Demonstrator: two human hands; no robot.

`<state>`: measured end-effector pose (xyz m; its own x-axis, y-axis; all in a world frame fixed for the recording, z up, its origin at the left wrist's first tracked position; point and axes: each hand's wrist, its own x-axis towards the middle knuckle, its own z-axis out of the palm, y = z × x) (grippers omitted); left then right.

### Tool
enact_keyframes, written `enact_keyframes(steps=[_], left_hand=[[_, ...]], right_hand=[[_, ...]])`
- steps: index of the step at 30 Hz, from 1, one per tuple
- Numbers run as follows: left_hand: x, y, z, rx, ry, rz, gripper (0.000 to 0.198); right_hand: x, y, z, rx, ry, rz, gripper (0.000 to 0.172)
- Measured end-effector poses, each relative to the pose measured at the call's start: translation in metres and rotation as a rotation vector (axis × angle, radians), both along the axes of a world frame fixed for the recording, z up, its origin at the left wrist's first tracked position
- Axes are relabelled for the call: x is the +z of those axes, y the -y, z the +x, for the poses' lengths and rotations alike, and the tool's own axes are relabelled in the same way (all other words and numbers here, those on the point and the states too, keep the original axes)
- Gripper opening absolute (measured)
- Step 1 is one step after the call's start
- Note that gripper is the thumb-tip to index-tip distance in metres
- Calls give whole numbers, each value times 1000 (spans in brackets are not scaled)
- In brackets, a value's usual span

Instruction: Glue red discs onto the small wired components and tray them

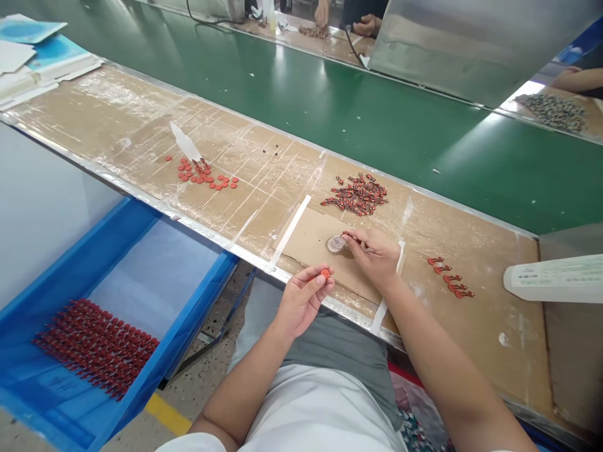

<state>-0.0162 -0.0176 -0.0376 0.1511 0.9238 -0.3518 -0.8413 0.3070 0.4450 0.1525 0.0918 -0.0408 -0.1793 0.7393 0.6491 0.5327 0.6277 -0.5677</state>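
My left hand [304, 298] pinches a small round red disc [325, 274] between thumb and fingertips, just over the table's near edge. Between its thumb and forefinger, my right hand [377, 254] grips a small red-and-dark piece [345, 234], mostly hidden by the fingers. That piece is at the rim of a small round clear blob or dish [335, 243] on a cardboard sheet [311, 242]. Beyond it lies a pile of similar red-and-dark pieces [360, 196]. Several loose red discs [188, 176] are spread to the left, beside a white pointed strip [186, 142]. Joined red pieces [450, 277] form a row on the right.
A blue bin [188, 282] at lower left holds rows of red pieces [97, 345]. A white bottle [556, 277] lies at the right. Behind the table runs a green conveyor belt [282, 88]. Across it, a co-worker's hands [367, 25] show. Papers [42, 56] are stacked at upper left.
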Motion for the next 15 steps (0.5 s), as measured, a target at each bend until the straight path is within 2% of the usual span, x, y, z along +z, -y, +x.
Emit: enact_keyframes(steps=[9, 15], left_hand=[[-1, 0, 0, -11, -1, 0, 21], [2, 0, 0, -2, -5, -28, 23]], right_hand=[[-3, -3, -2, 115, 21, 30, 17], [0, -2, -2, 54, 58, -134, 11]])
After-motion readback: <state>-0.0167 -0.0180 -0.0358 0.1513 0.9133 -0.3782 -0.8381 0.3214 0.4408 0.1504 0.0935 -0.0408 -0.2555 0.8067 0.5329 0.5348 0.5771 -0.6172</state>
